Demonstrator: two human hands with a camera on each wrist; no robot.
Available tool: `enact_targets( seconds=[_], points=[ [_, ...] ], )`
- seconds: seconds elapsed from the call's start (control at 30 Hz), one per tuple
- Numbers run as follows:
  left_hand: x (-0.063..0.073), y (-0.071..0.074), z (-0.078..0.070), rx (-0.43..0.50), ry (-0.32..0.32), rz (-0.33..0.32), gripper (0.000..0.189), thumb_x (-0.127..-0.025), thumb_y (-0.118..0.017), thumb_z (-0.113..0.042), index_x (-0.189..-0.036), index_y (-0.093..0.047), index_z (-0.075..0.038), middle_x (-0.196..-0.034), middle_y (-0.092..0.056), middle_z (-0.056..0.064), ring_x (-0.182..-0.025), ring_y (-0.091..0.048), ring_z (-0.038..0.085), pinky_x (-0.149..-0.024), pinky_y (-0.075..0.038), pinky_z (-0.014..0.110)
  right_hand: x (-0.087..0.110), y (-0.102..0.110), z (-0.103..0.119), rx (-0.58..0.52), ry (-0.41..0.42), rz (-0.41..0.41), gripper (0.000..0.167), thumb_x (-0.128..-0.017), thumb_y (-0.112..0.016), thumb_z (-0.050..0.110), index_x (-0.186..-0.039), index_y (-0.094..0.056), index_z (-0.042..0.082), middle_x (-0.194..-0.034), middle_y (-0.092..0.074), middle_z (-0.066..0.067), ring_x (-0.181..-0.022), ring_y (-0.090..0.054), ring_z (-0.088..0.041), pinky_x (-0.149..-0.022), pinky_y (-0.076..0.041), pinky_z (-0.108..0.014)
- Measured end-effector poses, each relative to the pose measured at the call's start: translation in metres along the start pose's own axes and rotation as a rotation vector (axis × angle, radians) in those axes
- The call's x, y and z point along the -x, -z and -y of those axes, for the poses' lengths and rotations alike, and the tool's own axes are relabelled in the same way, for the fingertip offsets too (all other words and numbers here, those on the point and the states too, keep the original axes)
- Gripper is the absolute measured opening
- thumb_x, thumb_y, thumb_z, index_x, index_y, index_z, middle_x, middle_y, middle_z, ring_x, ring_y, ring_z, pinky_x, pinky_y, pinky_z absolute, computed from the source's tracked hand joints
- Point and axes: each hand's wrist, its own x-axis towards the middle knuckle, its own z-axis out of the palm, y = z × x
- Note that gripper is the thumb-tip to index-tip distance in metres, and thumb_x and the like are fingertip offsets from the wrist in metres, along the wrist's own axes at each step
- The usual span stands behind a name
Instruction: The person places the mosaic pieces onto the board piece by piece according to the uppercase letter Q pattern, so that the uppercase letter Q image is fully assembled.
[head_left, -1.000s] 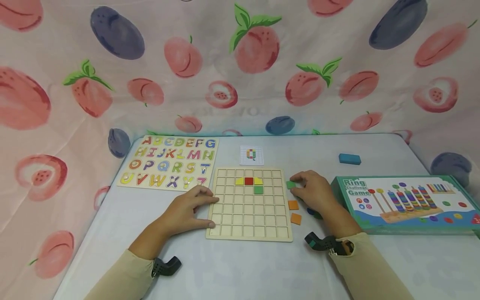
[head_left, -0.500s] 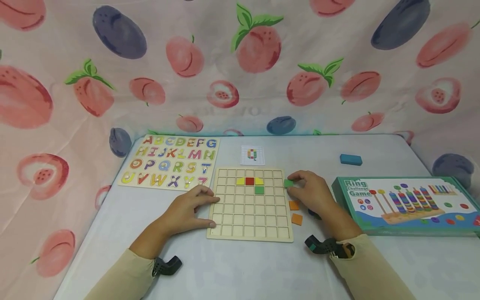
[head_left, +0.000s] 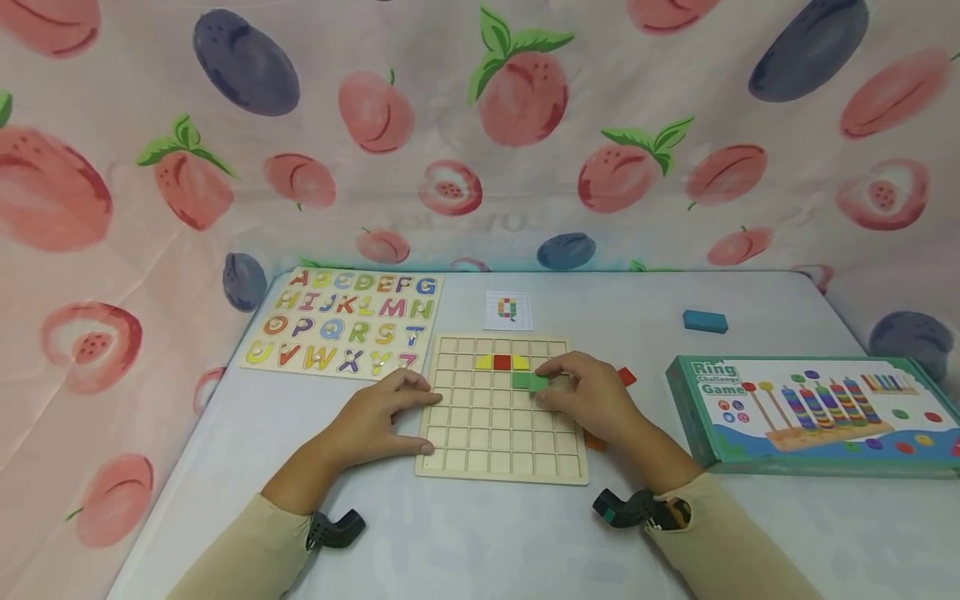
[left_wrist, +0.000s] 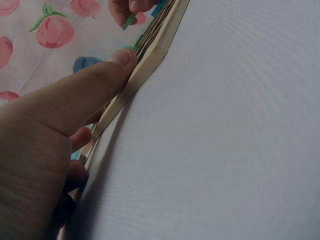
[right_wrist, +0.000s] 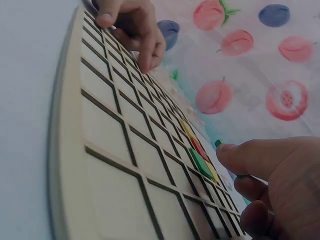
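A wooden grid board (head_left: 480, 437) lies on the table in front of me. My left hand (head_left: 372, 423) rests at its left edge, thumb and fingers spread apart; the left wrist view shows the thumb (left_wrist: 95, 80) pressed on the rim. My right hand (head_left: 592, 396) pinches a small green square tile (head_left: 537, 382) over the board, seen edge-on between thumb and fingers in the right wrist view (right_wrist: 218, 143). Just left of it another green tile (head_left: 521, 380) sits in a cell. Above that are a red tile (head_left: 502, 362) and two yellow corner pieces (head_left: 483, 362).
A pattern card (head_left: 507, 310) with a coloured Q lies behind the board. The alphabet puzzle (head_left: 348, 321) is back left, a boxed ring game (head_left: 813, 417) at right, a blue block (head_left: 705, 322) behind it. Red (head_left: 627, 377) and orange (head_left: 596, 442) tiles lie partly hidden by my right arm.
My right hand has moved left with the green tile, from beside the board's right edge to over the cells. A red tile has come into view behind it. The left hand stays put.
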Motion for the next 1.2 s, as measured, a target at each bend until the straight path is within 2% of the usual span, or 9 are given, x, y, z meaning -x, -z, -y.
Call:
enact_targets(
  seconds=[0.07, 0.17, 0.3, 0.53, 0.77, 0.83, 0.93, 1.07, 1.2],
  points=[
    [0.0, -0.001, 0.0, -0.003, 0.001, 0.0, 0.065, -0.076, -0.097, -0.047, -0.135, -0.076, -0.027, -0.134, -0.057, -0.009, -0.085, -0.051, 0.004, -0.076, -0.047, 0.026, 0.001, -0.005, 0.003, 0.006, 0.005, 0.017, 0.029, -0.087, -0.087, 0.023, -0.116, -0.08, 0.022, -0.123, -0.072, 0.0, -0.085, -0.061, -0.025, -0.072, -0.048, -0.037],
    [0.0, -0.001, 0.001, -0.011, -0.009, -0.006, 0.066, -0.076, -0.097, -0.048, -0.135, -0.076, -0.027, -0.135, -0.057, -0.009, -0.086, -0.051, 0.004, -0.076, -0.047, 0.026, 0.003, -0.012, 0.006, 0.038, 0.011, 0.025, 0.028, -0.088, -0.087, 0.022, -0.115, -0.081, 0.024, -0.124, -0.072, 0.002, -0.084, -0.061, -0.023, -0.071, -0.048, -0.036],
    [0.0, -0.002, 0.003, -0.013, -0.018, -0.013, 0.066, -0.076, -0.097, -0.048, -0.134, -0.076, -0.027, -0.134, -0.057, -0.009, -0.086, -0.051, 0.004, -0.076, -0.047, 0.026, 0.004, -0.019, 0.009, 0.102, 0.022, 0.008, 0.027, -0.088, -0.087, 0.023, -0.114, -0.081, 0.024, -0.126, -0.073, 0.002, -0.102, -0.06, -0.02, -0.082, -0.048, -0.037],
    [0.0, -0.002, 0.002, -0.001, 0.001, 0.007, 0.065, -0.077, -0.096, -0.048, -0.135, -0.076, -0.027, -0.135, -0.056, -0.01, -0.086, -0.051, 0.004, -0.077, -0.047, 0.027, 0.005, -0.024, 0.011, 0.167, 0.021, 0.002, 0.027, -0.087, -0.089, 0.025, -0.113, -0.082, 0.023, -0.127, -0.073, 0.001, -0.105, -0.064, -0.021, -0.087, -0.051, -0.041],
    [0.0, 0.0, -0.001, -0.002, 0.01, 0.008, 0.065, -0.077, -0.096, -0.048, -0.135, -0.076, -0.027, -0.135, -0.057, -0.009, -0.087, -0.051, 0.005, -0.078, -0.047, 0.027, 0.004, -0.026, 0.01, 0.215, 0.06, 0.001, 0.029, -0.087, -0.089, 0.029, -0.114, -0.082, 0.023, -0.128, -0.073, 0.001, -0.122, -0.066, -0.025, -0.096, -0.051, -0.048],
    [0.0, 0.0, -0.001, -0.003, 0.012, 0.01, 0.065, -0.077, -0.096, -0.048, -0.136, -0.076, -0.027, -0.135, -0.057, -0.009, -0.087, -0.052, 0.005, -0.078, -0.047, 0.027, 0.005, -0.027, 0.009, 0.207, 0.069, -0.002, 0.028, -0.088, -0.088, 0.029, -0.114, -0.082, 0.023, -0.127, -0.073, 0.001, -0.12, -0.067, -0.025, -0.095, -0.051, -0.048],
    [0.0, 0.0, 0.0, -0.004, 0.017, 0.011, 0.065, -0.077, -0.096, -0.048, -0.136, -0.076, -0.027, -0.135, -0.057, -0.009, -0.087, -0.052, 0.005, -0.078, -0.048, 0.027, 0.005, -0.026, 0.008, 0.205, 0.073, -0.008, 0.025, -0.089, -0.086, 0.029, -0.113, -0.083, 0.023, -0.124, -0.074, 0.002, -0.106, -0.067, -0.02, -0.088, -0.051, -0.043],
    [-0.001, 0.0, 0.0, -0.003, 0.023, 0.013, 0.066, -0.077, -0.096, -0.049, -0.136, -0.075, -0.028, -0.136, -0.057, -0.009, -0.088, -0.052, 0.005, -0.078, -0.048, 0.028, 0.004, -0.025, 0.007, 0.171, 0.045, -0.008, 0.022, -0.091, -0.085, 0.029, -0.112, -0.083, 0.024, -0.119, -0.074, 0.003, -0.089, -0.059, -0.017, -0.078, -0.047, -0.037],
    [0.0, 0.0, 0.0, 0.0, 0.023, 0.013, 0.065, -0.078, -0.096, -0.049, -0.136, -0.075, -0.028, -0.136, -0.057, -0.008, -0.089, -0.052, 0.005, -0.078, -0.047, 0.028, 0.004, -0.021, 0.005, 0.088, 0.009, 0.003, 0.021, -0.091, -0.084, 0.028, -0.112, -0.082, 0.025, -0.119, -0.073, 0.003, -0.088, -0.057, -0.019, -0.075, -0.048, -0.037]
  ],
)
